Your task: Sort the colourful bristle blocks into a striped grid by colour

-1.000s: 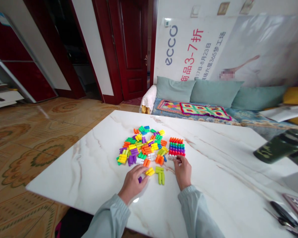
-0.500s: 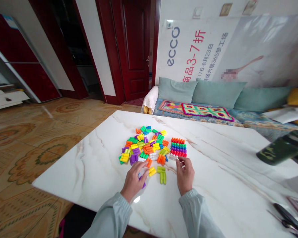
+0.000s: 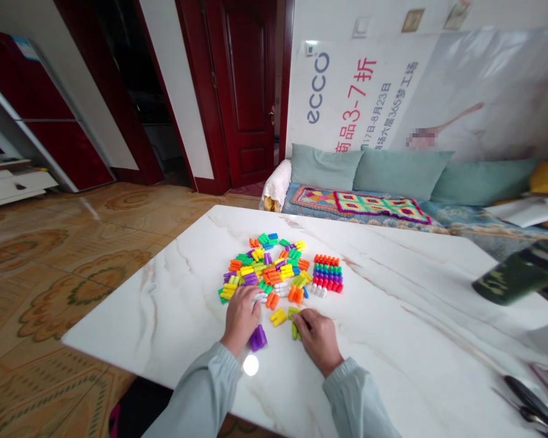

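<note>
A: Where were the lime-green blocks?

B: The lime-green plastic blocks (image 3: 295, 312) lay on the marble-patterned tabletop (image 3: 406, 340), just right of a yellow block (image 3: 278, 316) and partly under the right hand (image 3: 320, 338).

A: How would they have handled?

B: Light and stiff, I'd judge, and hard to break. The smooth, rounded prongs might have slid a little, so thumb and forefinger across the sides of one block seemed the best hold.

A: Was the right hand gripping one?

B: Its thumb and forefinger were drawn in narrow over them, but the hand hid the contact. I couldn't tell.

A: And the left hand (image 3: 242, 316)?

B: Its fingers bent over the near left edge of the mixed pile (image 3: 273, 277), beside a white block (image 3: 260, 297), with a purple block (image 3: 257, 339) near the thumb side. Whether it pinched anything, I couldn't tell.

A: What else was unclear?

B: Blocks in the pile overlapped and covered one another. Joins in the colour-sorted rows (image 3: 327, 274) were too small to read. A black-handled tool (image 3: 530, 398) at the right was blurred and cut off.
</note>
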Available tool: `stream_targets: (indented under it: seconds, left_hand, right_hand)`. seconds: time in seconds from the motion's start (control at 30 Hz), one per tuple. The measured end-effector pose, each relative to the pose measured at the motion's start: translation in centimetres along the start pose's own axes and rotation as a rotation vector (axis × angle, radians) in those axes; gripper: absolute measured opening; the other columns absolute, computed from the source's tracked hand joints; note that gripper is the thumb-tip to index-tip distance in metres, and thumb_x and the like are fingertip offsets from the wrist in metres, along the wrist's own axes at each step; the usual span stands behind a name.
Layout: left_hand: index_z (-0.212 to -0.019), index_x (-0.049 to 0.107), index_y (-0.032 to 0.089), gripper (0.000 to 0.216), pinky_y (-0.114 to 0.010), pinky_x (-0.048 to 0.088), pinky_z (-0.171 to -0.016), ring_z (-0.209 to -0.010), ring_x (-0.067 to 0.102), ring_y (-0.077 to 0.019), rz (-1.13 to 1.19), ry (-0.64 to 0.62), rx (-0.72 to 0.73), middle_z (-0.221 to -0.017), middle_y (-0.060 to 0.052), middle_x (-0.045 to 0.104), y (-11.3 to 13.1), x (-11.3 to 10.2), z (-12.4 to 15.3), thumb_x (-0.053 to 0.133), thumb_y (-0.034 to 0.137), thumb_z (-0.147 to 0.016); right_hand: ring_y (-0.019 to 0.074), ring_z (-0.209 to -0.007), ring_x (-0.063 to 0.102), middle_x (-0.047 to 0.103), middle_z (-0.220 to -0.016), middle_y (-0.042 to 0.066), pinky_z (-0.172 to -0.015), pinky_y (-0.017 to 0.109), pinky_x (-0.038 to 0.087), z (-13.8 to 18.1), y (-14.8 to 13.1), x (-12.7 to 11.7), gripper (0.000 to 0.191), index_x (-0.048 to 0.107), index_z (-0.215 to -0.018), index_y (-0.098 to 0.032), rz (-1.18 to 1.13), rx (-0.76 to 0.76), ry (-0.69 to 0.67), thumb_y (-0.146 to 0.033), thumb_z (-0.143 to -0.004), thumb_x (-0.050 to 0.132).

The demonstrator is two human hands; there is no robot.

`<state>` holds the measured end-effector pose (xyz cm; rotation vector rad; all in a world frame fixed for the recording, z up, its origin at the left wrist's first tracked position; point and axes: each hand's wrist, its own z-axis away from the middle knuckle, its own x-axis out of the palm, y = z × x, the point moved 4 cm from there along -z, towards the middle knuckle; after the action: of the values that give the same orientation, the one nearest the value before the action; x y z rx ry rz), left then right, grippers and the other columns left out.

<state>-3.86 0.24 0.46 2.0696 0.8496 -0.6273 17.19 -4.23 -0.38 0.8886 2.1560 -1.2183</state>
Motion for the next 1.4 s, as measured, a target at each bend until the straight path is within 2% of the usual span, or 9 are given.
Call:
stream_targets:
  seconds: [0.2, 0.57, 0.8, 1.23, 1.4]
  left_hand:
    - [-0.104, 0.068, 0.022, 0.038, -0.048, 0.048, -0.096, -0.107, 0.057, -0.0292, -0.057, 0.002, -0.024, -0.111, -0.008, 0.065, 0.14, 0.79, 0.41, 0.055, 0.003, -0.074]
    - [-0.098, 0.07, 0.023, 0.029, -0.044, 0.049, -0.088, -0.098, 0.058, -0.0274, -0.076, 0.008, -0.035, -0.1, -0.006, 0.063, 0.31, 0.7, 0.39, 0.061, 0.009, -0.075]
    - [-0.103, 0.069, 0.022, 0.031, -0.044, 0.047, -0.093, -0.103, 0.056, -0.027, -0.118, -0.042, -0.057, -0.107, -0.006, 0.067, 0.34, 0.84, 0.41, 0.059, 0.009, -0.077]
    - [-0.098, 0.07, 0.022, 0.028, -0.044, 0.048, -0.089, -0.099, 0.058, -0.0271, -0.1, -0.005, -0.014, -0.102, -0.006, 0.068, 0.46, 0.78, 0.44, 0.06, 0.007, -0.078]
    - [-0.101, 0.071, 0.022, 0.02, -0.043, 0.05, -0.087, -0.097, 0.059, -0.0264, -0.076, 0.02, 0.004, -0.101, -0.006, 0.067, 0.18, 0.89, 0.57, 0.062, 0.015, -0.085]
  right_hand:
    - [0.0134, -0.059, 0.056, 0.06, -0.064, 0.001, -0.059, 0.023, 0.037, 0.07, -0.03, 0.08, 0.043, 0.06, -0.067, -0.02, -0.012, 0.007, -0.022, -0.043, -0.1, 0.044]
    - [0.0137, -0.06, 0.056, 0.059, -0.064, 0.001, -0.06, 0.023, 0.037, 0.12, 0.05, 0.15, 0.044, 0.059, -0.067, -0.02, -0.033, 0.024, -0.043, -0.043, -0.1, 0.044]
    - [0.0133, -0.06, 0.054, 0.059, -0.063, 0.002, -0.06, 0.023, 0.035, 0.05, -0.01, 0.2, 0.044, 0.058, -0.066, -0.019, -0.032, 0.028, -0.048, -0.042, -0.101, 0.043]
    - [0.0137, -0.062, 0.054, 0.059, -0.065, 0.001, -0.062, 0.023, 0.036, 0.1, 0.2, 0.43, 0.041, 0.057, -0.067, -0.019, -0.047, 0.048, -0.071, -0.041, -0.1, 0.045]
    - [0.0134, -0.061, 0.054, 0.059, -0.065, 0.001, -0.061, 0.023, 0.035, 0.13, 0.12, 0.34, 0.04, 0.057, -0.066, -0.019, -0.048, 0.046, -0.069, -0.04, -0.1, 0.046]
